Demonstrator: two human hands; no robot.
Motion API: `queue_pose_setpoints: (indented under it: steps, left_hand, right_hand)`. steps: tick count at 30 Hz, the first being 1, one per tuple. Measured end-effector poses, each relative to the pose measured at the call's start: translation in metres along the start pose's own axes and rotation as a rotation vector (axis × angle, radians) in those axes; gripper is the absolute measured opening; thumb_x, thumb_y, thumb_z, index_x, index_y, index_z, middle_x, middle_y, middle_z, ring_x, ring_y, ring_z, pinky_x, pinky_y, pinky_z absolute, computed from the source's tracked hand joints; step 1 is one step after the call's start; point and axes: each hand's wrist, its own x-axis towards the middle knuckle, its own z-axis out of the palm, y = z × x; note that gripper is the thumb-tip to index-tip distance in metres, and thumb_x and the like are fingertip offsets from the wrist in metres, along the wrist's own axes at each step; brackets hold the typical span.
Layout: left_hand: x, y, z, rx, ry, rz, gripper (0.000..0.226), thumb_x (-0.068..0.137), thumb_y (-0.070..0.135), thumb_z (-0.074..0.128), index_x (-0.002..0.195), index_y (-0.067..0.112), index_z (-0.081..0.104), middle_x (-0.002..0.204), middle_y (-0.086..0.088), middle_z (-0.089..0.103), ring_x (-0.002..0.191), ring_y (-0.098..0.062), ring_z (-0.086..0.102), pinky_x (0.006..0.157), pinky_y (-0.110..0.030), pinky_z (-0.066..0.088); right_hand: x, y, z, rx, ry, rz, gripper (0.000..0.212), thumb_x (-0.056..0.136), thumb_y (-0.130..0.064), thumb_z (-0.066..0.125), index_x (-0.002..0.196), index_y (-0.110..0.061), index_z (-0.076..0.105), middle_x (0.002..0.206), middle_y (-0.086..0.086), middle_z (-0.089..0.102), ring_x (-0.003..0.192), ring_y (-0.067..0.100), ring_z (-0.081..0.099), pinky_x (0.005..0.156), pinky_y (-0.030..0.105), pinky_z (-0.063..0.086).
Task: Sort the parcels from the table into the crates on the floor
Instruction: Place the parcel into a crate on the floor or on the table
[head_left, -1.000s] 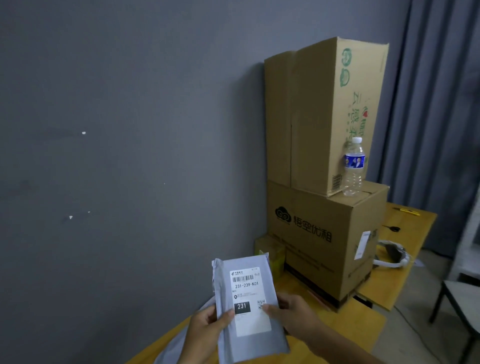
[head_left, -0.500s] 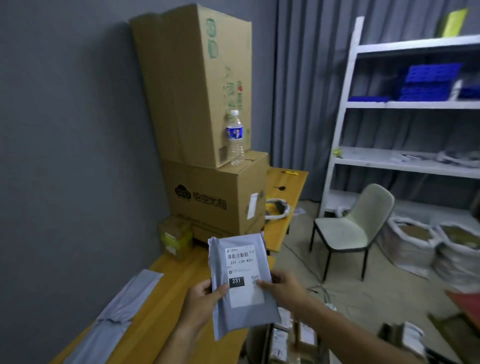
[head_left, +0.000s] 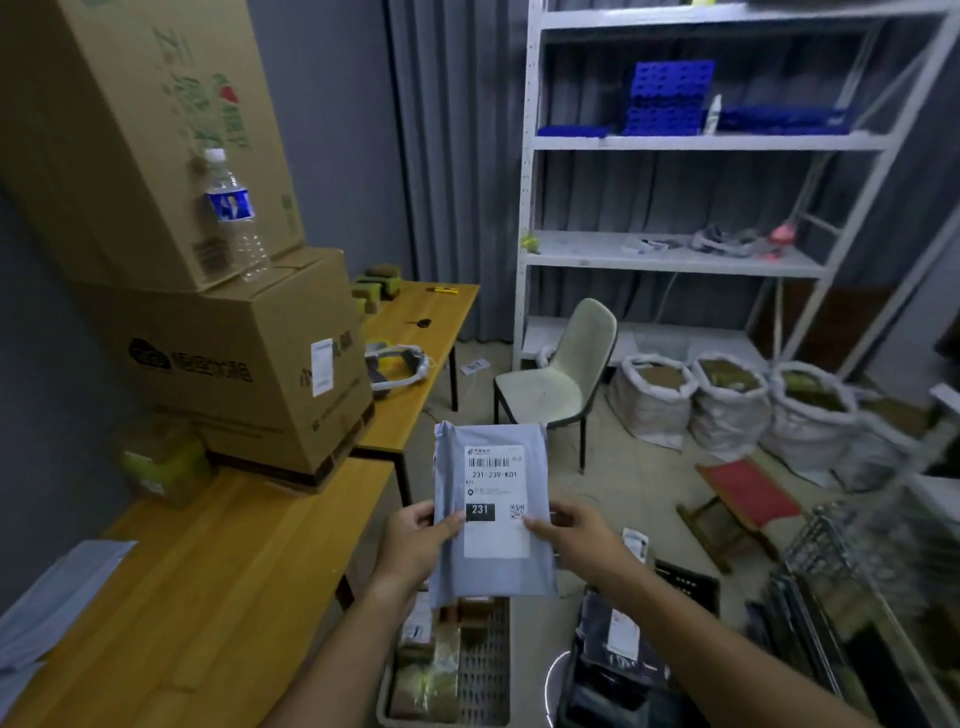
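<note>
Two crates below: light crate (head_left: 483, 670) and dark crate (head_left: 613, 670), both holding parcels. Grey parcel (head_left: 493, 512), label 231-239-K01, pinched upright by left hand (head_left: 418, 540) and right hand (head_left: 574, 538).

Dim indoor view with a cool blue-grey cast.
Wide-angle distortion bows the shelving unit (head_left: 675, 140); the right edge smears with motion blur; the parcel label (head_left: 496, 499) stays legible.

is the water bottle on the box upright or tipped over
Upright: the water bottle stands on its base on the lower cardboard box, white cap at the top.
</note>
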Motion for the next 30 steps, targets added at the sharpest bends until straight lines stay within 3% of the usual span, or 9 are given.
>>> queue_pose_setpoints:
  steps: [5, 9, 15, 21, 27, 30]
  left_hand:
    - [0.001, -0.001, 0.049, 0.016, -0.008, -0.005, 0.007, 0.087, 0.015, 0.077, 0.092, 0.018, 0.073, 0.093, 0.003, 0.077, 0.081, -0.011, 0.072, 0.065, -0.023, 0.055]
    - [0.010, -0.007, 0.061, 0.039, -0.015, -0.034, 0.017, 0.086, 0.020, 0.078, 0.102, 0.016, 0.073, 0.097, 0.005, 0.075, 0.086, -0.011, 0.070, 0.066, -0.023, 0.053]
    - [0.044, -0.028, 0.055, 0.035, -0.017, -0.071, 0.009, 0.091, 0.011, 0.072, 0.095, 0.019, 0.069, 0.088, 0.009, 0.072, 0.077, -0.004, 0.067, 0.052, -0.010, 0.048]
    - [0.106, -0.065, 0.028, 0.050, -0.065, -0.166, 0.011, 0.091, 0.012, 0.071, 0.099, 0.020, 0.071, 0.098, 0.005, 0.075, 0.086, -0.009, 0.071, 0.064, -0.017, 0.052]
    - [0.179, -0.119, 0.004, 0.071, -0.107, -0.281, 0.013, 0.091, 0.012, 0.071, 0.102, 0.020, 0.071, 0.101, 0.004, 0.076, 0.093, -0.012, 0.072, 0.075, -0.024, 0.058]
    - [0.215, -0.149, -0.002, 0.075, -0.146, -0.335, 0.016, 0.091, 0.007, 0.069, 0.093, 0.022, 0.070, 0.100, 0.001, 0.076, 0.091, -0.015, 0.073, 0.077, -0.028, 0.059]
  right_hand:
    - [-0.007, 0.024, -0.042, -0.002, 0.030, 0.039, 0.015, 0.096, -0.024, 0.069, 0.112, -0.023, 0.069, 0.107, -0.007, 0.075, 0.098, 0.012, 0.072, 0.089, 0.037, 0.060]
    - [0.005, 0.039, -0.051, -0.023, 0.042, 0.076, 0.027, 0.096, -0.025, 0.070, 0.120, -0.012, 0.072, 0.108, -0.005, 0.076, 0.098, 0.015, 0.072, 0.089, 0.038, 0.061]
    - [0.043, 0.042, -0.036, -0.045, 0.026, 0.127, 0.020, 0.098, -0.025, 0.067, 0.115, -0.017, 0.072, 0.104, -0.005, 0.075, 0.079, 0.006, 0.066, 0.059, 0.018, 0.048]
    - [0.103, 0.054, 0.003, -0.092, 0.006, 0.212, 0.026, 0.097, -0.026, 0.067, 0.122, -0.018, 0.066, 0.112, 0.000, 0.072, 0.097, 0.016, 0.069, 0.063, 0.023, 0.053]
    - [0.181, 0.079, 0.046, -0.153, -0.017, 0.351, 0.034, 0.096, -0.025, 0.068, 0.127, -0.010, 0.064, 0.110, 0.000, 0.069, 0.089, 0.008, 0.067, 0.060, 0.018, 0.054]
    - [0.216, 0.104, 0.064, -0.146, -0.003, 0.402, 0.035, 0.093, -0.029, 0.073, 0.123, -0.012, 0.067, 0.107, 0.001, 0.073, 0.089, 0.011, 0.070, 0.064, 0.026, 0.060]
